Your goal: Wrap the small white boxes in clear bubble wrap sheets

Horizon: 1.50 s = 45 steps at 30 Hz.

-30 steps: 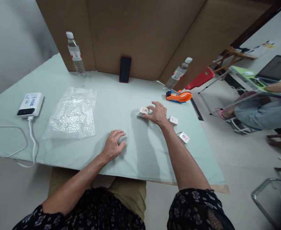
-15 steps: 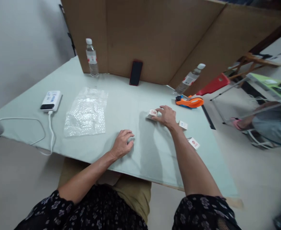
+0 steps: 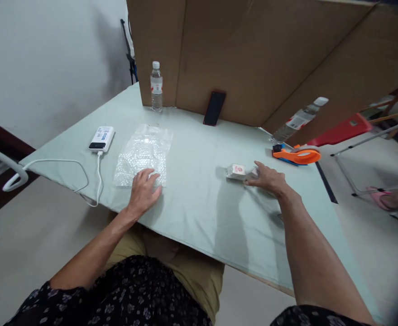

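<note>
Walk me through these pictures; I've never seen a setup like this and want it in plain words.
There is no machine here, just a person's two bare hands. All the pictures come from one camera worn on the head, looking forward and down.

On the cloth-covered table lie a sheet of bubble wrap, a white device with a cable plugged in, and an orange tape dispenser. A phone leans against the cardboard screen, with a clear bottle to its left.

The left hand is open by the bubble wrap's near edge, holding nothing. The right hand has thumb and forefinger at a small box; how firmly is unclear. Beside it sits another box.
</note>
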Available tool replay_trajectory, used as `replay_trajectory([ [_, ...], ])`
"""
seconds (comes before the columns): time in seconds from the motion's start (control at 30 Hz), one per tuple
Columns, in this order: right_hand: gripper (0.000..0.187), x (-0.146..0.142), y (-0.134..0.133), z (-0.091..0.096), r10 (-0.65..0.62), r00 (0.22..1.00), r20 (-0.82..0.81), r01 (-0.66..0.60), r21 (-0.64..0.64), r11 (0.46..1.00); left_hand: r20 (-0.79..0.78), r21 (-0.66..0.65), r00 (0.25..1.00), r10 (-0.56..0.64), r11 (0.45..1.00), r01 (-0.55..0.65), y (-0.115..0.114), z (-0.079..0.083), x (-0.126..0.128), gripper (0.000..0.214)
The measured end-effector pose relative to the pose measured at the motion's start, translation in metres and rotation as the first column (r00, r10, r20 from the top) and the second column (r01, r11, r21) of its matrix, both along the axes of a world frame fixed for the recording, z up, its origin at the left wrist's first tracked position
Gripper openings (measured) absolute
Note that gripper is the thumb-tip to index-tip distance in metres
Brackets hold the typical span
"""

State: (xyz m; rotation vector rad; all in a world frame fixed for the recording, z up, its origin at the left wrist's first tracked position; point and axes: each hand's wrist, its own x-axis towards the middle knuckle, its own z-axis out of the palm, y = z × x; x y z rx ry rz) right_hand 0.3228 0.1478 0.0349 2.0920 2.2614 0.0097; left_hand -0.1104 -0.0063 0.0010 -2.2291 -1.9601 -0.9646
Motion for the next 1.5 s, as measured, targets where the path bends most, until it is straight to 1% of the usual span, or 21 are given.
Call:
replay_trajectory([
  [0.03, 0.086, 0.003, -0.001, 0.002, -0.028, 0.999, 0.027, 0.029, -0.042, 0.999, -0.045, -0.035, 0.999, 0.017, 0.999, -0.019, 0.0, -0.002, -0.009, 0.036],
  [0.1, 0.08, 0.007, -0.005, 0.006, -0.054, 0.996, 0.075, 0.061, -0.1, 0.993, -0.12, -0.109, 0.993, 0.009, 0.994, -0.022, -0.001, -0.007, -0.021, 0.041],
  [0.2, 0.074, 0.012, -0.014, 0.012, 0.015, 0.997, 0.078, -0.009, -0.087, 0.996, -0.173, -0.162, 0.984, -0.031, 0.987, 0.003, -0.005, -0.016, -0.028, 0.033],
  [0.3, 0.076, 0.017, -0.025, 0.014, 0.052, 0.999, 0.015, -0.051, -0.066, 0.997, -0.174, -0.119, 0.984, -0.041, 0.993, 0.02, -0.006, -0.021, -0.03, 0.024],
  [0.43, 0.077, 0.025, -0.042, 0.01, 0.022, 0.995, -0.094, -0.02, 0.024, 1.0, -0.172, -0.062, 0.984, -0.055, 0.997, 0.045, -0.003, -0.021, -0.03, 0.016],
  [0.5, 0.076, 0.029, -0.047, 0.008, 0.021, 0.993, -0.12, -0.012, 0.077, 0.997, -0.171, -0.039, 0.984, -0.056, 0.998, 0.05, -0.002, -0.021, -0.031, 0.015],
  [0.57, 0.075, 0.03, -0.049, 0.007, 0.016, 0.993, -0.118, -0.004, 0.099, 0.995, -0.161, -0.02, 0.983, -0.085, 0.996, 0.083, -0.002, -0.022, -0.029, 0.014],
  [0.63, 0.076, 0.028, -0.047, 0.007, -0.001, 0.995, -0.097, 0.009, 0.085, 0.996, -0.138, -0.003, 0.979, -0.15, 0.989, 0.151, -0.007, -0.023, -0.023, 0.013],
  [0.7, 0.076, 0.022, -0.043, 0.008, 0.003, 0.997, -0.081, 0.002, 0.061, 0.998, -0.112, 0.01, 0.966, -0.234, 0.972, 0.236, -0.016, -0.024, -0.011, 0.014],
  [0.8, 0.077, 0.005, -0.036, 0.009, 0.075, 0.993, -0.086, -0.071, 0.054, 0.996, -0.065, 0.02, 0.939, -0.339, 0.94, 0.341, -0.03, -0.022, 0.014, 0.016],
  [0.93, 0.081, -0.022, -0.024, 0.005, 0.145, 0.984, -0.103, -0.14, 0.055, 0.989, -0.01, 0.005, 0.908, -0.419, 0.908, 0.419, -0.039, -0.016, 0.038, 0.019],
  [1.0, 0.076, -0.032, -0.019, 0.001, 0.155, 0.981, -0.118, -0.151, 0.044, 0.988, -0.004, -0.008, 0.897, -0.441, 0.897, 0.441, -0.041, -0.015, 0.043, 0.019],
  [1.07, 0.065, -0.037, -0.015, -0.001, 0.159, 0.979, -0.127, -0.154, 0.046, 0.987, 0.012, -0.008, 0.897, -0.442, 0.897, 0.442, -0.045, -0.014, 0.046, 0.019],
  [1.17, 0.054, -0.039, -0.015, 0.003, 0.151, 0.982, -0.111, -0.144, 0.072, 0.987, 0.043, -0.006, 0.891, -0.451, 0.892, 0.452, -0.056, -0.013, 0.051, 0.018],
  [1.23, 0.052, -0.044, -0.022, 0.009, 0.163, 0.979, -0.121, -0.148, 0.125, 0.981, 0.056, -0.02, 0.849, -0.525, 0.85, 0.527, -0.062, -0.008, 0.055, 0.014],
  [1.3, 0.048, -0.057, -0.037, 0.015, 0.206, 0.963, -0.177, -0.17, 0.2, 0.965, 0.075, -0.022, 0.804, -0.59, 0.805, 0.593, -0.06, 0.002, 0.053, 0.009],
  [1.33, 0.044, -0.066, -0.047, 0.017, 0.243, 0.945, -0.218, -0.193, 0.227, 0.955, 0.09, -0.013, 0.802, -0.591, 0.804, 0.594, -0.055, 0.008, 0.048, 0.012],
  [1.37, 0.039, -0.078, -0.06, 0.017, 0.29, 0.921, -0.26, -0.23, 0.237, 0.944, 0.108, 0.001, 0.828, -0.55, 0.833, 0.553, -0.046, 0.014, 0.042, 0.017],
  [1.43, 0.032, -0.106, -0.091, 0.011, 0.414, 0.843, -0.344, -0.364, 0.203, 0.909, 0.141, 0.014, 0.91, -0.389, 0.92, 0.391, -0.02, 0.024, 0.022, 0.026],
  [1.47, 0.031, -0.12, -0.107, 0.006, 0.458, 0.815, -0.355, -0.418, 0.187, 0.889, 0.143, -0.016, 0.944, -0.298, 0.953, 0.304, -0.004, 0.027, 0.011, 0.032],
  [1.5, 0.033, -0.134, -0.123, 0.001, 0.503, 0.792, -0.346, -0.474, 0.171, 0.864, 0.121, -0.07, 0.964, -0.235, 0.967, 0.245, 0.012, 0.027, 0.0, 0.039],
])
